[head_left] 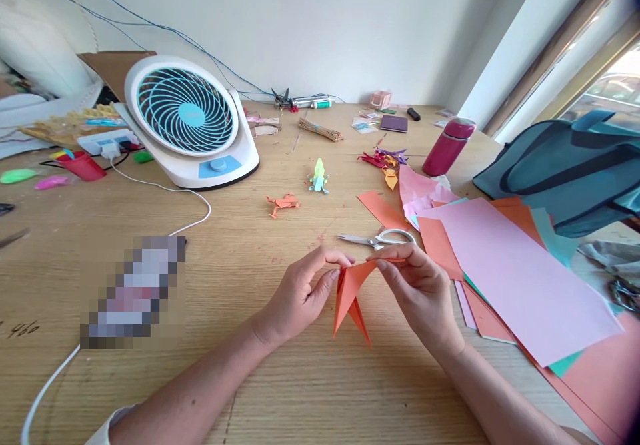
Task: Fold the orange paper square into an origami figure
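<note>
An orange folded-paper piece [353,288] hangs between my two hands, its two long points aimed down toward the table. My left hand [307,285] pinches its upper left corner between thumb and fingers. On the other side my right hand [420,292] grips the upper right end, thumb below and fingers above. Just beyond the hands lie white-handled scissors [387,238]. Farther back stand a small orange origami figure [283,204] and a green and blue one [319,177].
Colored paper sheets [520,272] are piled at the right, by a blue bag [560,165] and a pink bottle [449,145]. A white fan [190,122] stands at back left. A blurred phone-like device [135,292] with a white cable lies left. Colorful folded pieces [387,162] sit behind.
</note>
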Tool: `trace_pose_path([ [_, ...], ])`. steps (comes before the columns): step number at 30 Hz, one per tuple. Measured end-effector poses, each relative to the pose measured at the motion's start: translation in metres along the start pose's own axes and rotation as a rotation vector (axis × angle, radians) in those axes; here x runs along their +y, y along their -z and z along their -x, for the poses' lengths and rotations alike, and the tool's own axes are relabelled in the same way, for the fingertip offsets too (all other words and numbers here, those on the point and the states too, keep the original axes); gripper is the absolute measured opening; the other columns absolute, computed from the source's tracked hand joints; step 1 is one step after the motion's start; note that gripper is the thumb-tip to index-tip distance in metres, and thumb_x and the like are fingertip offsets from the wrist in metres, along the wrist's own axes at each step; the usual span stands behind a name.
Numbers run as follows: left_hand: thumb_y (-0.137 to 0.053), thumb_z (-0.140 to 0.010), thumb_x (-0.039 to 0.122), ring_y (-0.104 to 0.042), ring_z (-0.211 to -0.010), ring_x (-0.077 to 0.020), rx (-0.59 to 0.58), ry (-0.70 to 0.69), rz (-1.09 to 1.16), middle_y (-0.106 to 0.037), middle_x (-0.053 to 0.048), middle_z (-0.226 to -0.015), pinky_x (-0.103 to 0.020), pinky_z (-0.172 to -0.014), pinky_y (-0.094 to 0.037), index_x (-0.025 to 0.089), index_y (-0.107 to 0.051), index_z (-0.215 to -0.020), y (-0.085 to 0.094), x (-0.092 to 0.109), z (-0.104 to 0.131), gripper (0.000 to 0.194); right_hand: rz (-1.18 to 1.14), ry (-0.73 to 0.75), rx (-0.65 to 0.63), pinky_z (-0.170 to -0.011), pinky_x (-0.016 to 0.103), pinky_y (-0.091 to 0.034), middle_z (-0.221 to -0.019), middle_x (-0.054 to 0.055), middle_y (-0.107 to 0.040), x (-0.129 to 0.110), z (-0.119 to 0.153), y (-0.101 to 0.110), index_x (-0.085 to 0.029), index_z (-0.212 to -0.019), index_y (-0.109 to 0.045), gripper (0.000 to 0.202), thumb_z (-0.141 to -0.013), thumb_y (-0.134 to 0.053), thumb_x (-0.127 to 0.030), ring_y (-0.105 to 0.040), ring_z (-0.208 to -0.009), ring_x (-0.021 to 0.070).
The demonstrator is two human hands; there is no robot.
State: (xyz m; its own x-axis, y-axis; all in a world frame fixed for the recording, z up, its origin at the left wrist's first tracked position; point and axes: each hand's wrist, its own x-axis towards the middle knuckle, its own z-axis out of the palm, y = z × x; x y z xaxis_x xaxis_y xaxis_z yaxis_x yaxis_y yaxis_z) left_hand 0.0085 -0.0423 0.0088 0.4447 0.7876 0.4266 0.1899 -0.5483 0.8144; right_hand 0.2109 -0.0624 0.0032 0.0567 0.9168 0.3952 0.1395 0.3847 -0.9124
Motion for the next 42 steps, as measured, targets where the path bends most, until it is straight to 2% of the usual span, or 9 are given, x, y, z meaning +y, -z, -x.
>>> trace_pose_path([
  [4,-0.049,-0.096,0.008,-0.065,-0.109,-0.0161,-0.023,-0.182,-0.137,-0.068,-0.007,-0.114,-0.029,-0.095,-0.051,0.020,-0.064,-0.106,0.000,-0.003,0.000,0.022,-0.167,-0.103,0.046,-0.072,0.029,-0.054,-0.084,0.002,-0.069,0.001,-0.005,0.000,-0.023,-0.088,-0.069,0.008,-0.087,-0.072,-0.030,-0.063,-0.078,0.0157],
  [8,-0.051,-0.095,0.004,-0.062,-0.115,-0.0162,-0.054,-0.307,-0.195,-0.064,-0.010,-0.123,-0.030,-0.097,-0.052,0.021,-0.064,-0.117,0.003,-0.002,-0.001,0.030,-0.295,-0.190,0.062,-0.072,0.029,-0.055,-0.081,0.001,-0.067,0.005,-0.009,-0.001,-0.023,-0.084,-0.069,0.012,-0.083,-0.076,-0.032,-0.062,-0.075,0.0143],
  [11,-0.050,-0.096,0.005,-0.060,-0.119,-0.0178,-0.090,-0.338,-0.233,-0.060,-0.012,-0.127,-0.032,-0.099,-0.052,0.022,-0.063,-0.123,0.006,-0.001,-0.001,0.034,-0.361,-0.265,0.068,-0.073,0.028,-0.055,-0.081,0.000,-0.067,0.008,-0.010,-0.001,-0.023,-0.084,-0.069,0.013,-0.082,-0.077,-0.033,-0.062,-0.075,0.0134],
  [14,-0.054,-0.097,0.011,-0.061,-0.115,-0.0181,-0.111,-0.345,-0.264,-0.058,-0.011,-0.127,-0.033,-0.097,-0.053,0.024,-0.064,-0.122,0.008,-0.001,0.000,0.030,-0.422,-0.340,0.059,-0.071,0.024,-0.054,-0.079,-0.001,-0.066,0.010,-0.010,-0.002,-0.022,-0.083,-0.070,0.015,-0.079,-0.079,-0.033,-0.061,-0.073,0.0112],
  [21,-0.059,-0.096,0.020,-0.061,-0.105,-0.0180,-0.087,-0.372,-0.296,-0.056,-0.009,-0.121,-0.033,-0.091,-0.053,0.021,-0.071,-0.102,0.008,-0.004,-0.001,0.014,-0.499,-0.433,-0.034,-0.071,0.025,-0.055,-0.075,-0.001,-0.066,0.009,-0.007,-0.008,-0.021,-0.080,-0.068,0.021,-0.076,-0.082,-0.037,-0.062,-0.070,0.0119],
  [27,-0.063,-0.093,0.015,-0.062,-0.098,-0.0168,-0.076,-0.344,-0.246,-0.060,-0.010,-0.115,-0.028,-0.082,-0.053,0.019,-0.073,-0.099,0.007,-0.005,-0.001,0.012,-0.412,-0.342,-0.075,-0.073,0.029,-0.056,-0.078,0.001,-0.070,0.007,-0.007,-0.009,-0.022,-0.078,-0.068,0.022,-0.077,-0.080,-0.041,-0.066,-0.073,0.0153],
  [31,-0.065,-0.091,0.012,-0.064,-0.095,-0.0152,-0.048,-0.306,-0.194,-0.063,-0.009,-0.106,-0.026,-0.084,-0.052,0.017,-0.072,-0.096,0.006,-0.006,-0.002,0.010,-0.377,-0.281,-0.131,-0.074,0.030,-0.056,-0.080,0.002,-0.073,0.004,-0.005,-0.008,-0.023,-0.079,-0.069,0.018,-0.082,-0.077,-0.039,-0.068,-0.075,0.0167],
  [37,-0.065,-0.091,0.011,-0.067,-0.088,-0.0131,-0.050,-0.229,-0.053,-0.070,-0.006,-0.093,-0.022,-0.081,-0.052,0.016,-0.070,-0.095,0.002,-0.005,-0.003,0.008,-0.276,-0.131,-0.155,-0.073,0.026,-0.053,-0.082,0.002,-0.071,-0.001,-0.003,-0.006,-0.024,-0.083,-0.071,0.008,-0.086,-0.073,-0.030,-0.065,-0.077,0.0142],
  [42,-0.067,-0.089,0.013,-0.066,-0.081,-0.0130,-0.012,-0.213,-0.003,-0.070,-0.005,-0.087,-0.022,-0.076,-0.051,0.015,-0.067,-0.093,-0.002,-0.006,0.000,0.004,-0.266,-0.124,-0.178,-0.071,0.024,-0.051,-0.079,0.000,-0.067,0.001,-0.002,-0.005,-0.024,-0.084,-0.069,0.007,-0.087,-0.073,-0.029,-0.062,-0.074,0.0125],
])
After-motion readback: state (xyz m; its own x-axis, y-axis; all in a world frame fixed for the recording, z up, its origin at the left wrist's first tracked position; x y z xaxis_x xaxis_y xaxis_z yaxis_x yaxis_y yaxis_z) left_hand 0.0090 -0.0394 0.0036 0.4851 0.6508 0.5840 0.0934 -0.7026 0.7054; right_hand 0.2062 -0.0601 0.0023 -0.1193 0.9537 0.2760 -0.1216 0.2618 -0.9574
